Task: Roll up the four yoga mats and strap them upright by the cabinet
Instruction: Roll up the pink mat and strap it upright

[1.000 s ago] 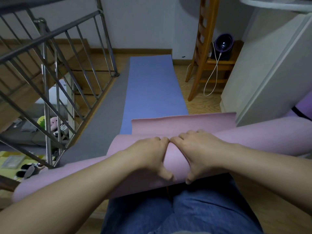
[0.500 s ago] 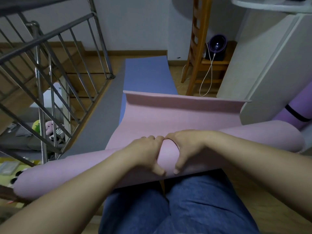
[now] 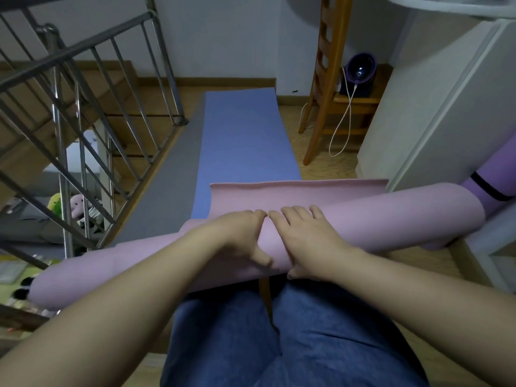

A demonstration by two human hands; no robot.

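A pink yoga mat (image 3: 391,216) lies almost fully rolled across my lap, with a short flat flap left beyond the roll. My left hand (image 3: 237,236) and my right hand (image 3: 304,236) press side by side on the middle of the roll, fingers over its top and thumbs on its near side. Under the flap a blue mat (image 3: 245,135) lies flat on the floor, and a grey mat (image 3: 167,191) lies flat to its left. A purple rolled mat (image 3: 497,174) with a black strap leans by the white cabinet (image 3: 435,107) at the right.
A metal stair railing (image 3: 83,113) runs along the left, with the stairwell and toys below it. A wooden ladder-like chair (image 3: 326,79) and a purple device with a white cable (image 3: 360,71) stand at the back right. My blue-jeaned legs fill the foreground.
The loose flap of the pink mat rose and lengthened half a second ago, then shortened again as the roll turned forward. My right fingers now lie flatter on top.
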